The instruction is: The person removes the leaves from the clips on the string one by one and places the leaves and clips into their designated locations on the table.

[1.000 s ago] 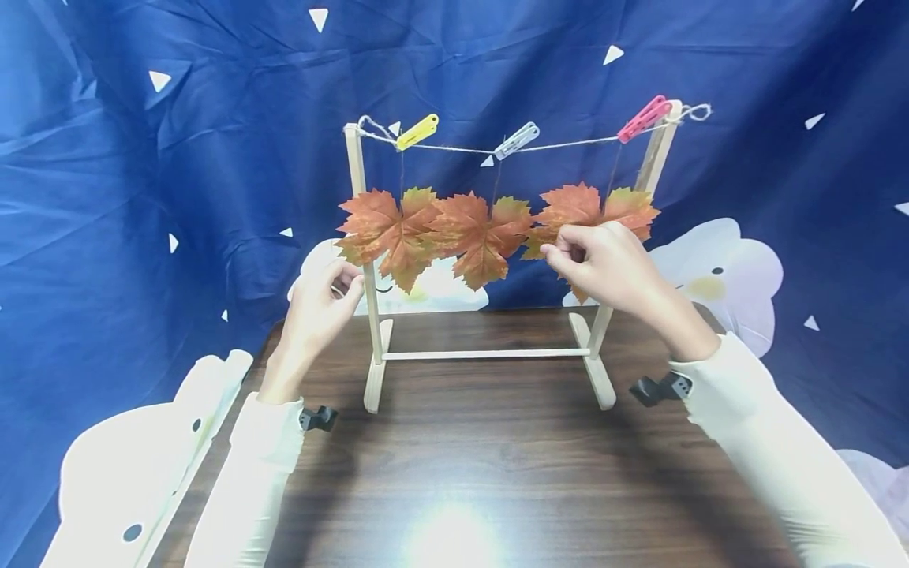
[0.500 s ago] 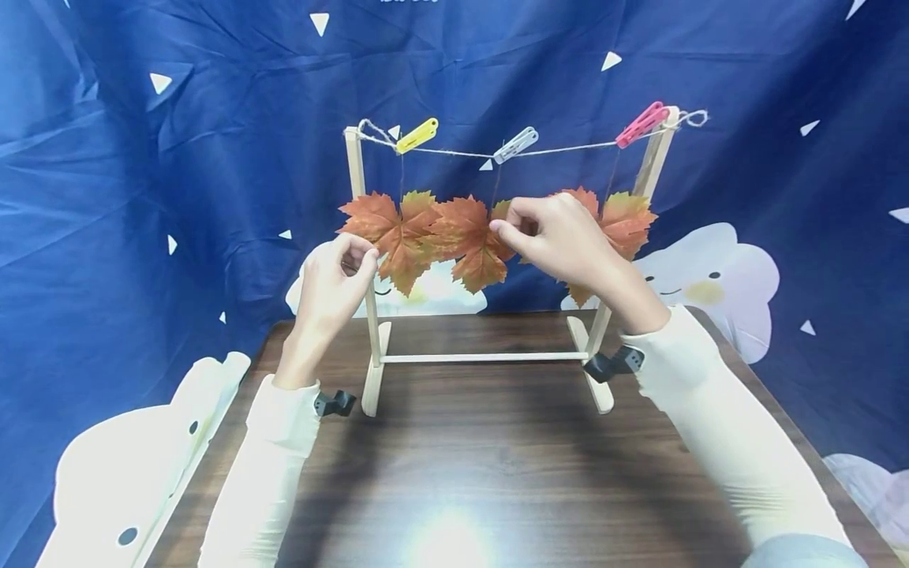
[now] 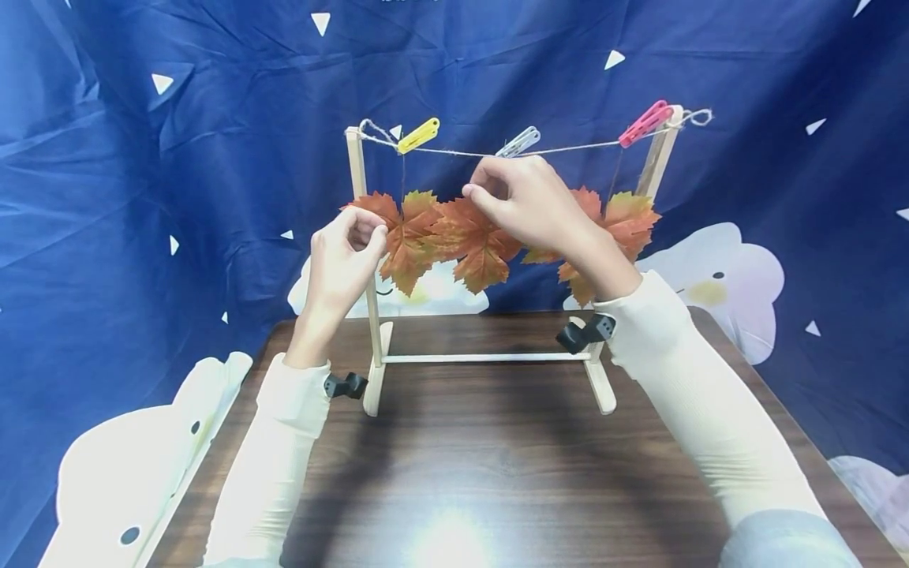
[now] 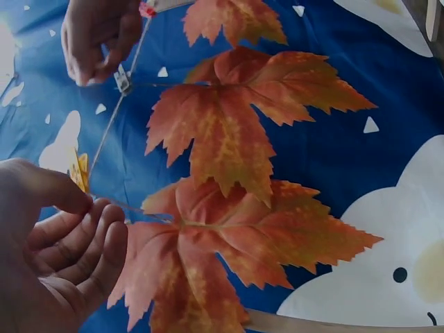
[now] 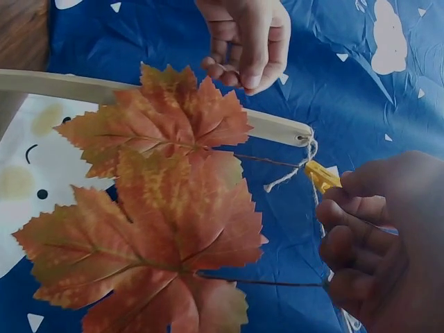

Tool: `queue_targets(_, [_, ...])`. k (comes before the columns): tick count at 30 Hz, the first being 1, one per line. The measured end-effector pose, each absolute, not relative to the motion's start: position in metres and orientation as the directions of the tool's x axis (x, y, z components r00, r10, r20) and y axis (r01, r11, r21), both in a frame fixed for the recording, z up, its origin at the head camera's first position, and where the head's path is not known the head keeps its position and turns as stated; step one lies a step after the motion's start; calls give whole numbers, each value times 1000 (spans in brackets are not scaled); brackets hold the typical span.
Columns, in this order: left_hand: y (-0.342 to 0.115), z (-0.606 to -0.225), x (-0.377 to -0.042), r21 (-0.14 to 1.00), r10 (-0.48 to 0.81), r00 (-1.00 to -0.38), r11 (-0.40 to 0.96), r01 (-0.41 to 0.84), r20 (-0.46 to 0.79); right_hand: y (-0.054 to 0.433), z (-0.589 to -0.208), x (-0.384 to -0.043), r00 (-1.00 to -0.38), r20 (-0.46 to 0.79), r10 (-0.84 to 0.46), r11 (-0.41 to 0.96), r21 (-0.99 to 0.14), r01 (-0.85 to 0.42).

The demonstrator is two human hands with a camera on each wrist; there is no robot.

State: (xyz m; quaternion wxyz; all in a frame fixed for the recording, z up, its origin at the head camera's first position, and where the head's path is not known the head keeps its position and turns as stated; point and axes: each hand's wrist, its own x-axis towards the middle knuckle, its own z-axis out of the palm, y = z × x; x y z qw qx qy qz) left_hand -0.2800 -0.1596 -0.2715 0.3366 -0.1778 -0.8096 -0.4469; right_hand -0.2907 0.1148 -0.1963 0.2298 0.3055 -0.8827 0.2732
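Three orange maple leaves hang by thin stems from a string: a left leaf (image 3: 408,244), a middle leaf (image 3: 479,244) and a right leaf (image 3: 628,225). A yellow clothespin (image 3: 419,136), a grey clothespin (image 3: 520,142) and a pink clothespin (image 3: 645,124) clip them there. My left hand (image 3: 348,252) is in front of the left leaf's edge, fingers loosely bent, nothing visible in it. My right hand (image 3: 529,201) is in front of the middle leaf, below the grey clothespin, its fingers loosely curled with nothing seen between them. It covers the middle leaf's stem.
The string (image 3: 454,151) spans a light wooden frame (image 3: 358,170) with a white lower bar (image 3: 490,357), standing on a dark wooden table (image 3: 454,442). Behind hangs a blue backdrop (image 3: 234,158) with white triangles and cloud figures.
My right hand has moved left and up, from the right leaf to the middle leaf. My left hand has risen and shifted slightly right, from beside the frame's post to the left leaf.
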Motion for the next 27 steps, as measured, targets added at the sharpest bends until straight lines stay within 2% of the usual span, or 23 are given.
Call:
queue_targets(11, [-150, -254, -288, 633, -69, -705, 508, 584, 706, 97, -172, -302, -686, 619, -383, 625, -373, -686])
queue_targets(19, [-142, -242, -296, 647, -110, -700, 504, 572, 705, 90, -156, -306, -700, 619, -356, 636, -389, -667])
queue_targets(27, [-137, -233, -303, 658, -125, -711, 515, 550, 692, 82, -143, -313, -782, 552, -291, 686, -449, -572])
